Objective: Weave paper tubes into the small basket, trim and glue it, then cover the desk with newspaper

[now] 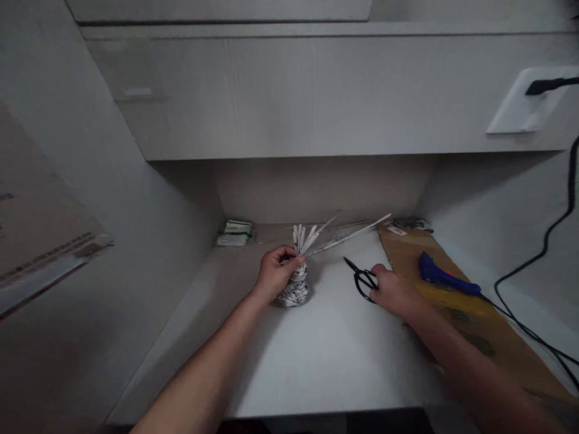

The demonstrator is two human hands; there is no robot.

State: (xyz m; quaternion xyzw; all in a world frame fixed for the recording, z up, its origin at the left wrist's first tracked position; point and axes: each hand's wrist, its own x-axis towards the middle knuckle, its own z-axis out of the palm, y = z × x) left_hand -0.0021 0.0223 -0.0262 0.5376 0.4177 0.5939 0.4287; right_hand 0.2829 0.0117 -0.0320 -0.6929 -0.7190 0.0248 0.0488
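A small woven vase of rolled paper strips (295, 290) stands on the white desk, with several paper ends fanning out of its top. My left hand (277, 272) is closed around its neck, thumb across the near side. One long paper strip (353, 235) runs from the top toward the back right. My right hand (392, 290) grips black-handled scissors (364, 282) by the loops, the blades pointing up and left toward the vase but apart from it. The blades look closed.
A blue glue gun (446, 277) lies on a cardboard sheet (398, 253) at the right, its black cord (534, 256) trailing along the wall. A banded white bundle (235, 233) sits at the back left. Above hangs a shelf front (289, 96) with a socket (520, 111).
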